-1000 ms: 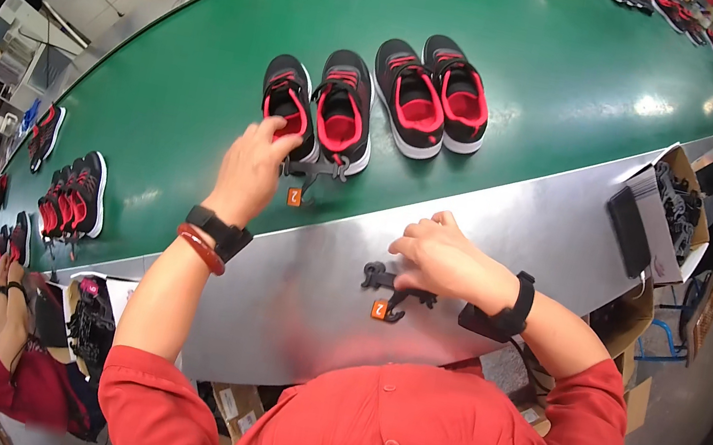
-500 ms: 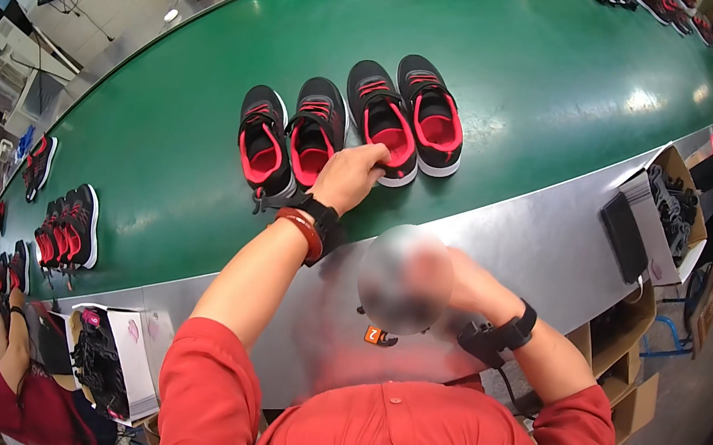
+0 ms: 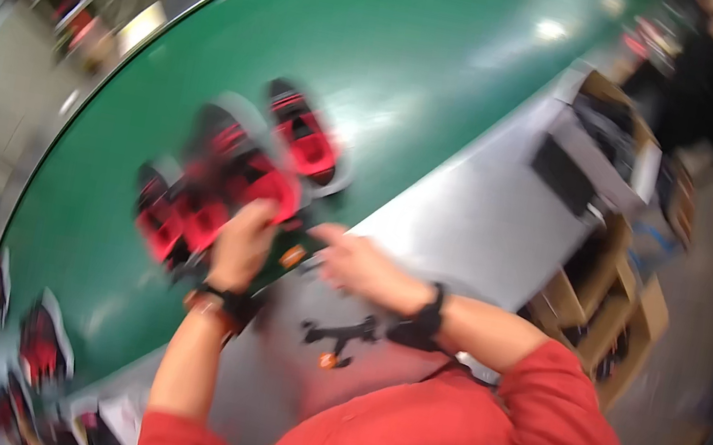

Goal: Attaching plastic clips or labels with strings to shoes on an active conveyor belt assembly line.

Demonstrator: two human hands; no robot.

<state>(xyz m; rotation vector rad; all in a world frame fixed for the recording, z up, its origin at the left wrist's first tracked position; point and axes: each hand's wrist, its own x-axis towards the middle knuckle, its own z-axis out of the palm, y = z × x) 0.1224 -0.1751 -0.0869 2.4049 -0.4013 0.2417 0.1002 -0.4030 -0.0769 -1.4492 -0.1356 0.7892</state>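
Observation:
My left hand [image 3: 243, 245] is closed on the heel of a black and red sneaker [image 3: 272, 187], which is smeared by motion. Two similar shoes, one of them a black and red shoe [image 3: 158, 211], stand to its left on the green table [image 3: 113, 275], and another sneaker [image 3: 308, 143] to its right. Facing the left hand, my right hand [image 3: 363, 267] pinches a small black plastic piece, apparently a shoe hanger, with an orange tag [image 3: 293, 257]. A second black hanger [image 3: 342, 330] with an orange tag lies on the metal ledge below; blur hides finer detail.
More shoes [image 3: 48, 340] stand at the lower left. An open box [image 3: 603, 152] of black pieces sits on the metal ledge [image 3: 458, 212] at the right, near a dark flat case [image 3: 560, 175]. Cardboard boxes [image 3: 644, 321] stand below the ledge.
The view has swung, so the shoes appear lower and further left. The gripped shoe seems raised or tilted. My right hand, earlier behind a blurred patch, now shows near the shoe with the tagged piece.

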